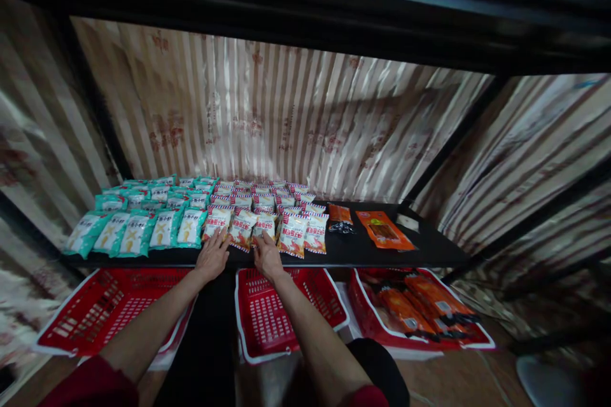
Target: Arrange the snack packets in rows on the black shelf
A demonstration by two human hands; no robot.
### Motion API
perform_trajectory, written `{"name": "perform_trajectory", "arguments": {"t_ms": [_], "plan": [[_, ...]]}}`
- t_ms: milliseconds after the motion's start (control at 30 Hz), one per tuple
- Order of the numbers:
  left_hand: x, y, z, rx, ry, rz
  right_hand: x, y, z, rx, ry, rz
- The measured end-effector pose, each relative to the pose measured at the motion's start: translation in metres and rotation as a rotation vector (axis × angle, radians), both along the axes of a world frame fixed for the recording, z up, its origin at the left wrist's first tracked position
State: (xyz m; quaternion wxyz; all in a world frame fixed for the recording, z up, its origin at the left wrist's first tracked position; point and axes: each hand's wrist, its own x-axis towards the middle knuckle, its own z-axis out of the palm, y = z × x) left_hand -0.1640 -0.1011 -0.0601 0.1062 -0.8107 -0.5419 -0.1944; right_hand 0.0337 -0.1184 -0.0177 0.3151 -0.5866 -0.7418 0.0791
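My left hand (213, 259) lies flat at the front of the black shelf, its fingers stretched over the lower part of a white, red and orange snack bag (217, 220). To its right, my right hand (268, 259) rests its fingertips on another bag of the same kind (264, 226), fingers extended. Between the hands leans a third such bag (242, 226). More of these bags stand in rows behind and to the right. On the left are rows of teal and white snack bags (137, 232).
Below the shelf (344, 257) sit a red basket (71, 318) on the left, another red basket (329, 305) in the middle and a third, holding orange packets (405, 310), on the right. An orange packet (382, 229) lies on the shelf's right part. A black beam (305, 19) crosses overhead.
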Motion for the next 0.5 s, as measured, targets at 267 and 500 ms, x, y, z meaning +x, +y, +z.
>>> {"name": "perform_trajectory", "arguments": {"t_ms": [267, 500], "plan": [[0.003, -0.005, 0.017, 0.044, -0.031, -0.080, 0.006, 0.006, -0.008, 0.048, 0.031, -0.009], [0.005, -0.001, 0.020, 0.031, -0.050, -0.160, 0.011, 0.018, -0.024, 0.068, 0.002, -0.056]]}}
